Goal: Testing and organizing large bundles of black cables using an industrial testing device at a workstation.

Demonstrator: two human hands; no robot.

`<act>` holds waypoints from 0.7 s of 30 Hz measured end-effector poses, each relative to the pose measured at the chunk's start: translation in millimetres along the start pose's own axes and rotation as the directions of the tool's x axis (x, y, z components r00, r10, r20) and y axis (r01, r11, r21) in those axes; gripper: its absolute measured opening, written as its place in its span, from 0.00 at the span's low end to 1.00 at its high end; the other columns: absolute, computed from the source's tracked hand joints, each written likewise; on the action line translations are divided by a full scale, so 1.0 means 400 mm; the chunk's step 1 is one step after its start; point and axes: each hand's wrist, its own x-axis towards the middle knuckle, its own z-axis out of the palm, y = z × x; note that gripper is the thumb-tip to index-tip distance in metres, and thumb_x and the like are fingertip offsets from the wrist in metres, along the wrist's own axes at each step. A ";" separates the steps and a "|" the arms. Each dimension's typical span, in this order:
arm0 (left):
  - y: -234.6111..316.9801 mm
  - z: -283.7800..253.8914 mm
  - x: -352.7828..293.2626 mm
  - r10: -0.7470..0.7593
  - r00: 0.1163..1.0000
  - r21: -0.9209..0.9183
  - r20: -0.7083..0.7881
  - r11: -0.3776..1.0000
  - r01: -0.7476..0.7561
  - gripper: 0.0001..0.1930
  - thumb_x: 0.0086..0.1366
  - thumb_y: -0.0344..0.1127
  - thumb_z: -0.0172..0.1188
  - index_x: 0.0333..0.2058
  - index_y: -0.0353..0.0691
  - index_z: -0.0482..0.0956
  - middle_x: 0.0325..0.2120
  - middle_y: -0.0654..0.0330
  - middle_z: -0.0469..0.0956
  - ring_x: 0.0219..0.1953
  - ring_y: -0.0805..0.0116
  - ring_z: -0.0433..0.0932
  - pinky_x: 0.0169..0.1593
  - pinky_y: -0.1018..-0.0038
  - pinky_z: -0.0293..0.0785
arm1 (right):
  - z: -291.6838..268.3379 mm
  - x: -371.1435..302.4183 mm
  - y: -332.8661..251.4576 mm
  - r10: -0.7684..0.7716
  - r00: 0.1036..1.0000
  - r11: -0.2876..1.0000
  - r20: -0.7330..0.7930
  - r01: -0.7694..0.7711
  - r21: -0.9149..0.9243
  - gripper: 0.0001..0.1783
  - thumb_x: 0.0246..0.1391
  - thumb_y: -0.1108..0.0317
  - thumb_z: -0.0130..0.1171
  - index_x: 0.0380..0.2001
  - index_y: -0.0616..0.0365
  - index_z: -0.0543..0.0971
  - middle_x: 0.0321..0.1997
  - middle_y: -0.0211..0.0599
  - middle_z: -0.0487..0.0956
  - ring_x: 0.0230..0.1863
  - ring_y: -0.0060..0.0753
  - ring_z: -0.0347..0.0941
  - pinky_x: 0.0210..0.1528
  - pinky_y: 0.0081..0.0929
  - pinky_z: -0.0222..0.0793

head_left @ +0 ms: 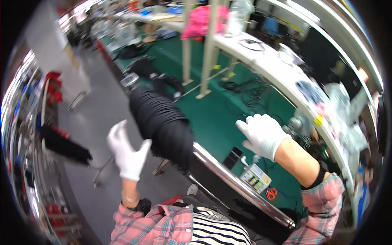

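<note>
My left hand (126,153), in a white glove, is raised with thumb and fingers apart, just left of a roll of black pleated fabric (161,122) and not touching it. That roll sits over one end of a shiny metal tube (241,185) lying across the green workbench (216,118). My right hand (263,134), also gloved in white, hovers palm down above the bench with fingers spread and holds nothing. Both forearms wear pink plaid sleeves.
A white upper shelf (269,65) on cream posts curves over the bench, carrying bags and cables. A small box with green cells (256,178), red scissors (271,193) and a black phone-like item (232,156) lie near the tube. Grey floor lies left, with racks.
</note>
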 end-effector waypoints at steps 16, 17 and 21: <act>0.455 0.080 -0.575 0.917 0.354 -0.933 0.183 0.276 -0.233 0.09 0.56 0.30 0.57 0.36 0.38 0.79 0.24 0.54 0.75 0.26 0.54 0.75 0.31 0.63 0.72 | 0.241 -1.149 -0.495 0.442 0.834 0.143 0.332 -0.430 0.891 0.19 0.55 0.67 0.57 0.50 0.56 0.76 0.41 0.38 0.82 0.43 0.36 0.78 0.49 0.29 0.72; 0.461 0.099 -0.633 0.914 0.292 -0.931 0.282 0.335 -0.148 0.08 0.58 0.31 0.57 0.36 0.38 0.79 0.25 0.53 0.76 0.27 0.54 0.75 0.32 0.62 0.72 | 0.329 -1.193 -0.545 0.436 0.791 -0.065 0.430 -0.448 0.891 0.17 0.57 0.68 0.54 0.51 0.57 0.76 0.43 0.38 0.82 0.44 0.34 0.78 0.51 0.29 0.72; 0.417 0.151 -0.834 0.830 0.029 -0.829 0.556 0.557 -0.041 0.11 0.64 0.38 0.53 0.37 0.36 0.78 0.28 0.51 0.79 0.32 0.52 0.78 0.39 0.66 0.74 | 0.848 -1.299 -0.813 0.407 0.532 -0.669 0.743 -0.380 0.639 0.18 0.59 0.60 0.50 0.46 0.59 0.77 0.44 0.43 0.81 0.49 0.44 0.77 0.52 0.32 0.71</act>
